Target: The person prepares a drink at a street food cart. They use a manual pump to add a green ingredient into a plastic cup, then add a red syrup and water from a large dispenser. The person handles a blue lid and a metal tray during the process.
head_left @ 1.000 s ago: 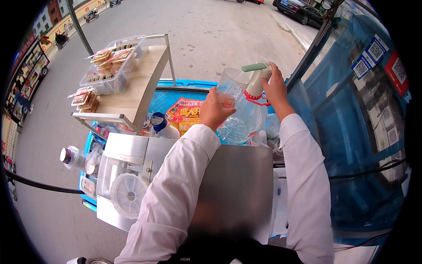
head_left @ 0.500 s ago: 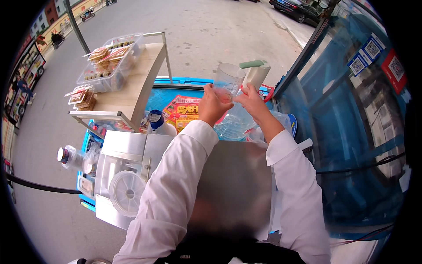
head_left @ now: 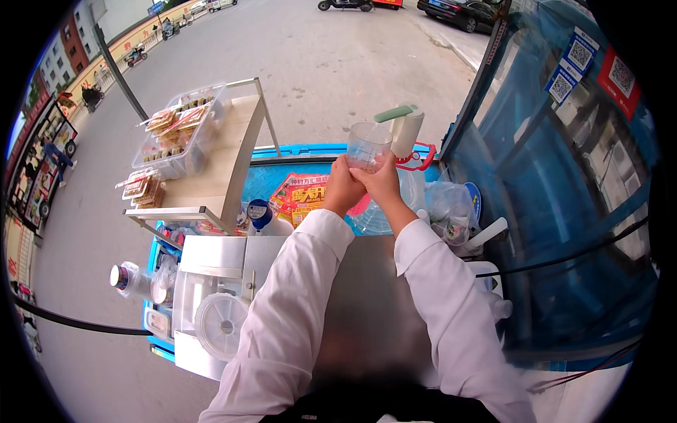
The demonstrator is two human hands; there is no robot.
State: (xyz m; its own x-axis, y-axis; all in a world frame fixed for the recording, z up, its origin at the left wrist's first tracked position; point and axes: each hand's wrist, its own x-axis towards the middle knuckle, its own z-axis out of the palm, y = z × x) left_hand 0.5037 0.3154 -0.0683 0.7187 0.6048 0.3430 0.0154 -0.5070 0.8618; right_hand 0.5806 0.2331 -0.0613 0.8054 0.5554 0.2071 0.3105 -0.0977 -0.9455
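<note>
Both hands close together around a clear plastic cup (head_left: 367, 144), held upright above the cart's steel worktop (head_left: 367, 296). The left hand (head_left: 343, 189) has its grip wrapped tight about the cup's base; the right hand (head_left: 381, 185) clasps beside it, touching. A white dispenser (head_left: 405, 130) stands just beside the cup. Half a second earlier the hands worked lower, amid clear bags.

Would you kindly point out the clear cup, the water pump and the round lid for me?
Clear cup (head_left: 367, 143), head view, on its see-through wall above the hands.
Water pump (head_left: 405, 132), head view, on its white body.
Round lid (head_left: 221, 326), head view, on its centre.
</note>
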